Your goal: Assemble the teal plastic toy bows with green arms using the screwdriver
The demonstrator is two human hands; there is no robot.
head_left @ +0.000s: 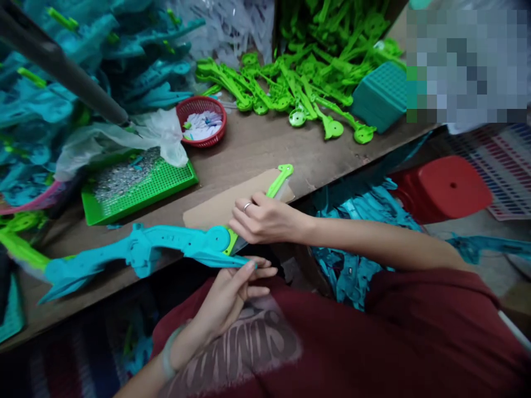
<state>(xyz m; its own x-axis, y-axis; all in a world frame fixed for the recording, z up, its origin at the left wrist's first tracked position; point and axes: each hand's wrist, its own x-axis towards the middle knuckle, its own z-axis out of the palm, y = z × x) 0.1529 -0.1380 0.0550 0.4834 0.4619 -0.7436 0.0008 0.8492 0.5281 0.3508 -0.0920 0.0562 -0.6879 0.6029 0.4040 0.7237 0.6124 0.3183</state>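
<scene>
A long turquoise plastic part, shaped like a toy bow or gun half, lies across the front edge of the workbench. My left hand pinches its pointed right end between thumb and fingers. Beside the round disc of that part, my right hand is closed around a bright green plastic arm. The arm's far end pokes out above my knuckles, and its lower end meets the disc. A strip of clear plastic shows along the green arm. Under my right hand is a piece of brown cardboard.
A green tray of small metal pieces and a red basket stand behind. Heaps of turquoise parts and green arms fill the back. A teal basket and grey pole flank them; a red stool is right.
</scene>
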